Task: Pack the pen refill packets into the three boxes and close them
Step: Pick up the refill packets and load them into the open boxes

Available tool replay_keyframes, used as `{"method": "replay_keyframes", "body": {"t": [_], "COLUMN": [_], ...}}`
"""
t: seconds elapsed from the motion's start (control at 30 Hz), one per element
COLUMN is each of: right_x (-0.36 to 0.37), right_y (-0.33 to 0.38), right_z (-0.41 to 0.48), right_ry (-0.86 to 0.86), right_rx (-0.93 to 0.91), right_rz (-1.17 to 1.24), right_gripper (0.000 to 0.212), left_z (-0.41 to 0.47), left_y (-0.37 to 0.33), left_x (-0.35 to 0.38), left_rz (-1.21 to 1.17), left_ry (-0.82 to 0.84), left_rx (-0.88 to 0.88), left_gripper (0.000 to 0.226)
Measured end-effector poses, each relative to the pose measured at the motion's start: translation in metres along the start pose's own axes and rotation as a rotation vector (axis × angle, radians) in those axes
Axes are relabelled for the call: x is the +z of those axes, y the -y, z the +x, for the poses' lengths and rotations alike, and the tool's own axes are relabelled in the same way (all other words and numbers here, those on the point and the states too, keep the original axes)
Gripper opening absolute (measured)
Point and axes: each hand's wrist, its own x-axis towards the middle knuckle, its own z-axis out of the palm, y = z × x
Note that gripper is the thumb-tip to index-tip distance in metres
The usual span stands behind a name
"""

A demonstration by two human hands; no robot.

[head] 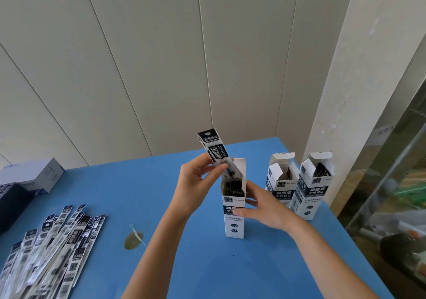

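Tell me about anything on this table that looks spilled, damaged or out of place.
One thing: a brownish patch on the blue table, left of the left forearm, with a scrap of clear film or tape across it. It looks like a stain or worn spot. The three boxes stand upright, flaps open.

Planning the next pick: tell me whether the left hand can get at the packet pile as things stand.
Probably yes, once it lets go: the left hand is feeding a packet into the box, and bare table lies between it and the packet pile.
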Motion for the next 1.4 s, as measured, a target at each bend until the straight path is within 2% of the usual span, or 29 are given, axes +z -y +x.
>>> {"method": "replay_keyframes", "body": {"t": [0.23,0.4,0.6,0.8,1.0,1.07,1.17,1.27,1.4], "right_x": [-0.002,-0.003,-0.002,-0.003,-0.003,-0.003,-0.004,-0.003,-0.004], "right_y": [0.000,0.000,-0.002,-0.002,-0.004,-0.003,-0.004,-0.006,-0.007], "right_z": [0.000,0.001,0.003,0.005,0.005,0.006,0.006,0.006,0.006], "right_ry": [0.008,0.027,0.025,0.027,0.040,0.037,0.038,0.040,0.039], "right_rx": [0.006,0.006,0.006,0.009,0.011,0.009,0.006,0.010,0.010], "right_rz": [0.020,0.012,0.010,0.022,0.035,0.038,0.030,0.028,0.031], "right_gripper": [0.055,0.056,0.051,0.052,0.057,0.056,0.054,0.052,0.052], "left_z": [0.007,0.012,0.018,0.024,0.019,0.016,0.017,0.022,0.018], "left_y": [-0.001,-0.001,-0.003,0.002,0.013,0.012,0.007,0.005,0.008], "left_x": [-0.010,-0.017,-0.017,-0.010,-0.008,-0.006,-0.005,-0.005,0.006], "left_rz": [0.104,0.187,0.312,0.452,0.601,0.645,0.613,0.577,0.795], "left_ry": [0.073,0.143,0.245,0.270,0.370,0.395,0.305,0.200,0.393], "left_rx": [-0.007,-0.035,-0.055,-0.065,-0.222,-0.208,-0.145,-0.184,-0.255], "left_gripper": [0.025,0.013,0.012,0.009,0.008,0.008,0.003,0.010,0.024]}}
